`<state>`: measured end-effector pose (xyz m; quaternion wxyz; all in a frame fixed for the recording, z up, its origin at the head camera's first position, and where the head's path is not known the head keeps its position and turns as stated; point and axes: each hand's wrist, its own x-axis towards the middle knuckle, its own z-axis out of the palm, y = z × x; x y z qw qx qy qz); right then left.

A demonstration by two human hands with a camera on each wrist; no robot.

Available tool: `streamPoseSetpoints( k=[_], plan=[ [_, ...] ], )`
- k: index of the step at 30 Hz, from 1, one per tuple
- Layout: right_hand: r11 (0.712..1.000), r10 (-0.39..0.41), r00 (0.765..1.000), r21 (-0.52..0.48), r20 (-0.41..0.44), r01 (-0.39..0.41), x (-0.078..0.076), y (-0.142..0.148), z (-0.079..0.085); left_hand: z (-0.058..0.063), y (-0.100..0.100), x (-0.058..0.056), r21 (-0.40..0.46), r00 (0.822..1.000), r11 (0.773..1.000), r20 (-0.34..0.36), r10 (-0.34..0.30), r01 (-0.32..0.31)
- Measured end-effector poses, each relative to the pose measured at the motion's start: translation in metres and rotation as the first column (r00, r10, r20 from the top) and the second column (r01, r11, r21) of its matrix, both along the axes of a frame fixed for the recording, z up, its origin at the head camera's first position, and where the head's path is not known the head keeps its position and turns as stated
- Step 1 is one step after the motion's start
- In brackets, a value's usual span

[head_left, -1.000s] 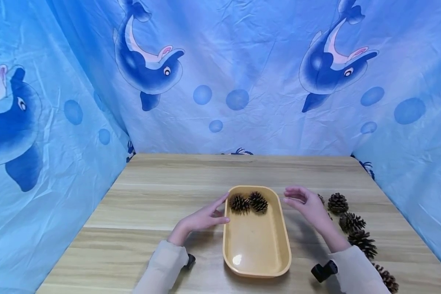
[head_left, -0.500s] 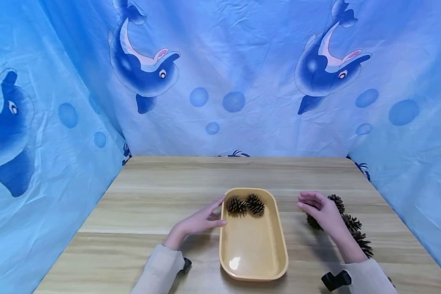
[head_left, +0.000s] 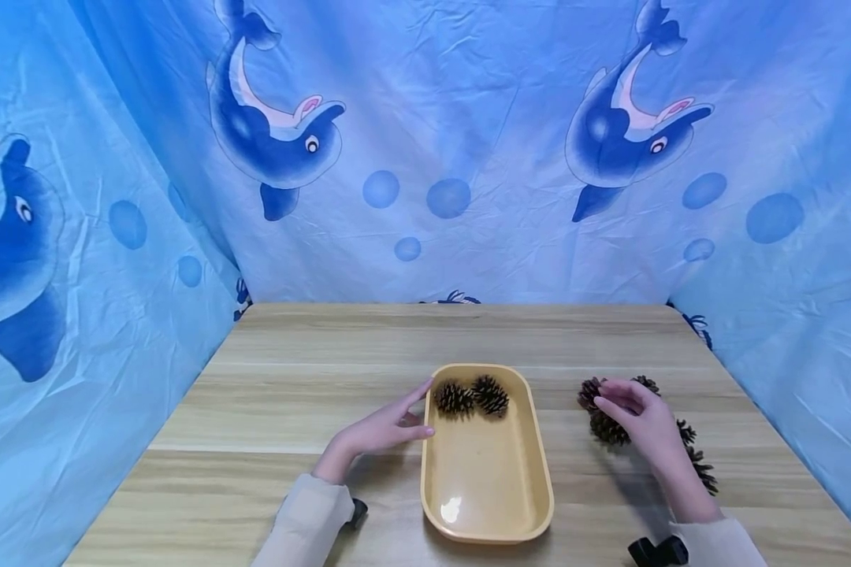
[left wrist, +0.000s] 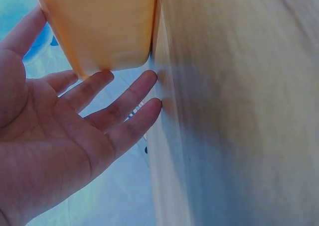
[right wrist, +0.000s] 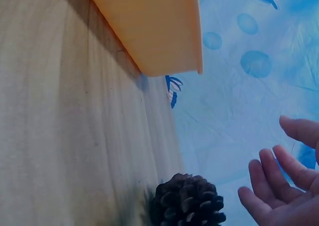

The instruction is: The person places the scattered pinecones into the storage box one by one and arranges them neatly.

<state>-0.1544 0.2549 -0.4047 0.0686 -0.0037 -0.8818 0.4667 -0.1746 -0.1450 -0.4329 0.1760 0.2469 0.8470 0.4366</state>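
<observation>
A yellow-orange plastic tray (head_left: 485,480) stands mid-table, with two brown pine cones (head_left: 492,396) side by side at its far end. My left hand (head_left: 379,429) has its fingers spread along the tray's left side, a fingertip and the thumb at the rim; the left wrist view shows the outspread fingers against the tray wall (left wrist: 104,27). To the right of the tray, my right hand (head_left: 645,421) hovers over loose pine cones (head_left: 606,429), its fingers loosely bent. In the right wrist view nothing lies in that hand (right wrist: 289,181); a pine cone (right wrist: 187,203) sits below it.
More pine cones (head_left: 700,471) lie in a row on the right of the wood-grain table (head_left: 291,378), partly hidden by the right hand and forearm. A blue dolphin-print cloth (head_left: 425,118) hangs behind and beside the table. Each wrist wears a small black device (head_left: 658,551).
My right hand has moved right from beside the tray's rim to over the pine cones. My left hand stays at the tray's side. The head view has shifted slightly.
</observation>
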Motion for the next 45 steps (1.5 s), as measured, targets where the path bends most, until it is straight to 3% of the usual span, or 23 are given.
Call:
streamPoseSetpoints(
  k=[6,11,18,30,36,45],
  plan=[
    [0.993,-0.106,0.994,-0.043,0.041,0.108,0.009,0.008,-0.007,0.0,0.002,-0.001,-0.009,1.0,1.0,0.003,-0.006,0.006],
    [0.99,-0.125,0.992,-0.061,0.032,0.126,0.013,0.013,-0.014,-0.001,0.002,-0.002,-0.009,1.0,1.0,0.018,-0.002,0.003],
    [0.988,-0.155,0.984,0.026,0.088,0.153,0.016,0.017,-0.02,-0.002,0.003,-0.004,-0.018,0.999,1.0,0.032,0.013,-0.012],
    [0.991,-0.13,0.978,0.038,0.166,0.125,0.018,0.016,-0.024,0.001,0.003,-0.002,-0.01,0.999,1.0,0.037,0.015,-0.014],
    [0.988,-0.15,0.978,0.059,0.145,0.143,0.02,0.017,-0.029,0.002,0.002,0.0,-0.011,0.999,1.0,0.034,0.016,-0.015],
    [0.994,-0.105,0.983,0.027,0.15,0.102,0.013,0.017,-0.031,0.002,0.002,0.001,-0.012,0.999,0.999,0.032,0.039,-0.039]
  ],
)
